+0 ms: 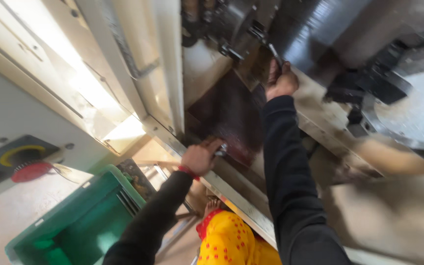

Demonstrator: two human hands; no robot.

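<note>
My right hand (280,81) reaches deep into a machine's work chamber and grips a metal key or wrench (274,51) that points up toward the dark chuck (231,24). My left hand (199,156) rests lower down at the machine's sill (231,194), fingers closed on a small shiny metal part (222,149). Both arms wear black sleeves, and a red band sits at the left wrist. The picture is blurred and tilted.
A green plastic crate (82,223) stands at the lower left. A red round button on a yellow ring (28,167) sits on the grey panel at left. The open cream door (138,64) frames the chamber. A turret disc (418,113) lies right. Yellow patterned cloth (229,240) shows below.
</note>
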